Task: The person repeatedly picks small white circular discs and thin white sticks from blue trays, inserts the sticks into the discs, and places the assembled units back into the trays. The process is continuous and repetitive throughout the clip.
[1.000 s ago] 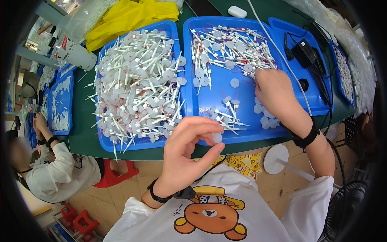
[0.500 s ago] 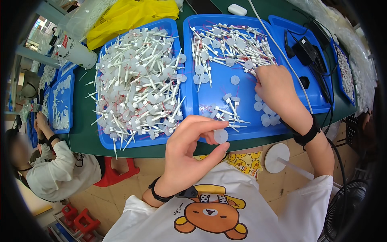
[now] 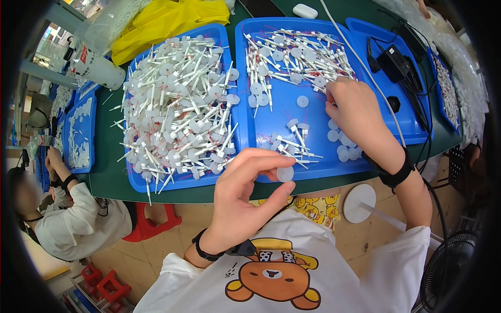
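Observation:
Between the thumb and fingertips of my left hand (image 3: pixel 241 190) is a translucent round plastic disc (image 3: pixel 285 174), held in front of the middle blue tray (image 3: pixel 284 112). My right hand (image 3: pixel 357 107) reaches into that tray, its fingers curled down at the right edge of a pile of thin white sticks with red threads (image 3: pixel 297 60). Its fingertips are partly hidden, and what they pinch cannot be made out. Below the right hand lie several loose discs (image 3: pixel 343 152). A small group of sticks with discs on them (image 3: pixel 297 136) lies nearer me, beyond the left hand.
A left blue tray (image 3: pixel 136 182) is heaped with disc-topped sticks. At right, another tray holds a black power adapter (image 3: pixel 392 63) and cables; a pale cord (image 3: pixel 365 68) crosses the trays. A yellow bag (image 3: pixel 167 26) and a cup (image 3: pixel 99 68) stand behind. Another person (image 3: pixel 78 219) sits at left.
My right hand has shifted slightly left and up along the edge of the stick pile. My left hand stays in place with the disc, whose angle has turned a little.

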Motion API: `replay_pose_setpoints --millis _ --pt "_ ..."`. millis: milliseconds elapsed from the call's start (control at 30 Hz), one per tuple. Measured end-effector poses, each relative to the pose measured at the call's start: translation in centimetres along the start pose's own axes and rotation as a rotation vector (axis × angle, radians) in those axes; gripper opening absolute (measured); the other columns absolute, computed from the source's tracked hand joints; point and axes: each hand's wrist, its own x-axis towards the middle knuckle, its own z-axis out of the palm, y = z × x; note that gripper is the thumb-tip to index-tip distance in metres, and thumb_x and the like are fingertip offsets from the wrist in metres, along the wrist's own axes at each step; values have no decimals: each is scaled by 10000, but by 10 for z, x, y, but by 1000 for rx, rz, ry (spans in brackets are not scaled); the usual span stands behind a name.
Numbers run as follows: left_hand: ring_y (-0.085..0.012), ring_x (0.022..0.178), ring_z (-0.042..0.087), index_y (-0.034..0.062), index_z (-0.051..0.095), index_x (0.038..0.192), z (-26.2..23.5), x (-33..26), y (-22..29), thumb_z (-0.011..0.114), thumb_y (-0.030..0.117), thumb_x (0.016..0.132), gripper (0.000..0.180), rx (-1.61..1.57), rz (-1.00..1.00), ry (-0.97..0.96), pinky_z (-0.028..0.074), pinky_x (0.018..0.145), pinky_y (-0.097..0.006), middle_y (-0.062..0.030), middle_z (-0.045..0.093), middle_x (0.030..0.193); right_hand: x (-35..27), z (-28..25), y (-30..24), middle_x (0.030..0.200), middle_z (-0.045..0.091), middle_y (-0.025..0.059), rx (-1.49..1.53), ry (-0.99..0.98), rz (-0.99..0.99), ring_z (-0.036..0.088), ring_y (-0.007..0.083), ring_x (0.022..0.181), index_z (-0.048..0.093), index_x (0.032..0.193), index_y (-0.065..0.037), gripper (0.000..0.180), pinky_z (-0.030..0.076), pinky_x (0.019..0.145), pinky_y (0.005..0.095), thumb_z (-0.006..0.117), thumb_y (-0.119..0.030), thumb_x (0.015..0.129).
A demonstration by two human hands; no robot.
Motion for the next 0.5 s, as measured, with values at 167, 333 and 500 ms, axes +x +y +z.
replay_pose_setpoints --millis 167,333,500 --pt "-133 956 604 -8 636 1202 1 -2 -1 704 -96 839 379 -177 -79 17 512 865 -275 -96 615 1144 3 -21 -5 826 691 174 271 76 38 693 319 801 654 894 -12 108 531 718 421 674 -86 818" --pt "-180 1080 637 -32 544 1275 0 -2 1 631 -81 917 372 -393 -177 8 518 947 -311 -162 620 1246 -4 -37 -9 818 678 151 528 104 8 684 291 775 626 879 -12 91 522 697 383 669 -66 819" --pt "-209 1092 645 -27 468 1316 -6 0 1 568 -25 980 351 -502 -219 18 519 965 -336 -201 612 1293 -39 -68 -35 845 668 92 751 140 -135 635 207 745 664 940 -1 178 500 695 311 673 36 766"
